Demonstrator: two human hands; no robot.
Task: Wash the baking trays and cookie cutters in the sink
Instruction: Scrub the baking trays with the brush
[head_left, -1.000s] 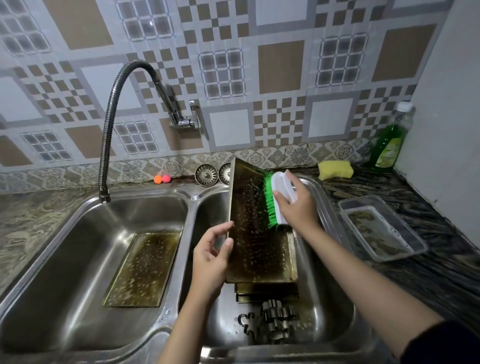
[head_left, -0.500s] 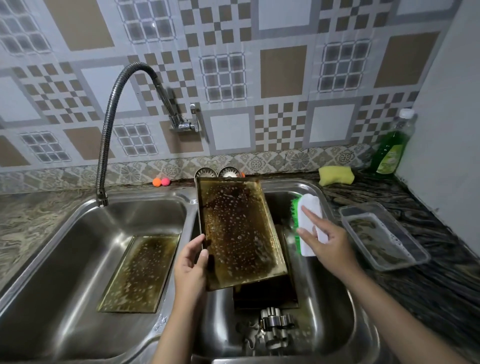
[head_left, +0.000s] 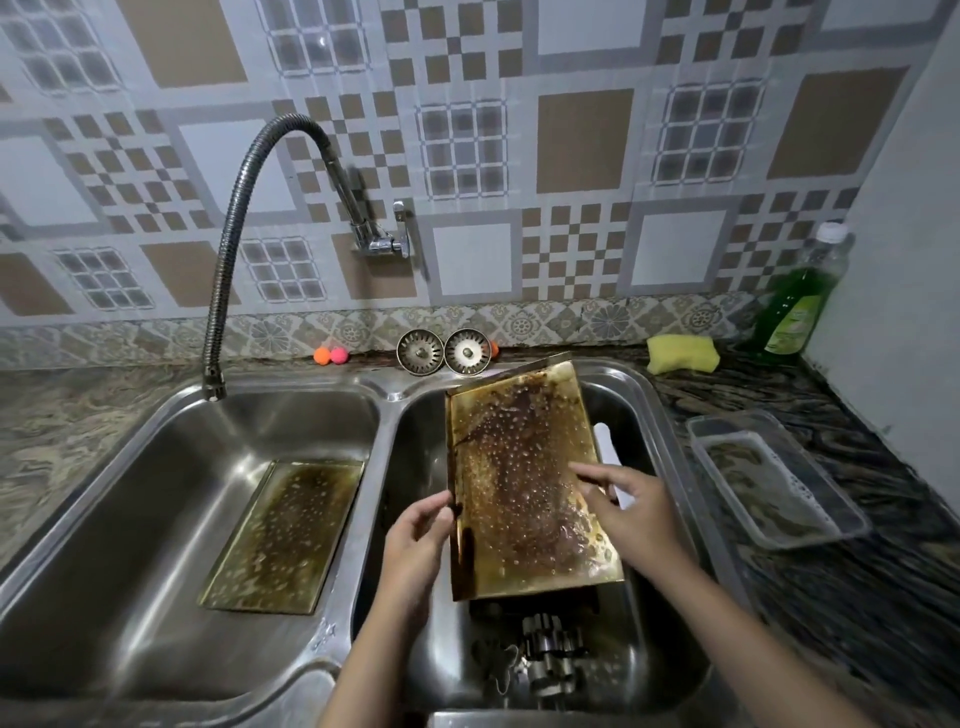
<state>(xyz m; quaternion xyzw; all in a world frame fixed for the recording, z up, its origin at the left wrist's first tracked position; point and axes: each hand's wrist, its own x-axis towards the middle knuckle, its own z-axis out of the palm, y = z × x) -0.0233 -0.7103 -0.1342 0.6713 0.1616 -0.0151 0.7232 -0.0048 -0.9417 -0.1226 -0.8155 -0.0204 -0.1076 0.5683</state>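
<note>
Right basin (head_left: 670, 613): cookie cutters (head_left: 545, 660) heaped at near end, count unclear; left hand (head_left: 415, 540) gripped soiled tray (head_left: 524, 483) by its left edge, tilted above another tray (head_left: 535, 605); right hand (head_left: 634, 512) open, fingers spread on it; left basin (head_left: 156, 519) held a third tray (head_left: 283, 535); two strainers (head_left: 444, 352) at back rim.

One baking tray (head_left: 283, 535) lies in the left basin (head_left: 156, 519); another tray (head_left: 524, 478) tilts in the right basin (head_left: 665, 649) above cookie cutters (head_left: 545, 660); sponge (head_left: 681, 353) and bottle (head_left: 800, 301) sit at the surface's (head_left: 857, 597) far right corner
</note>
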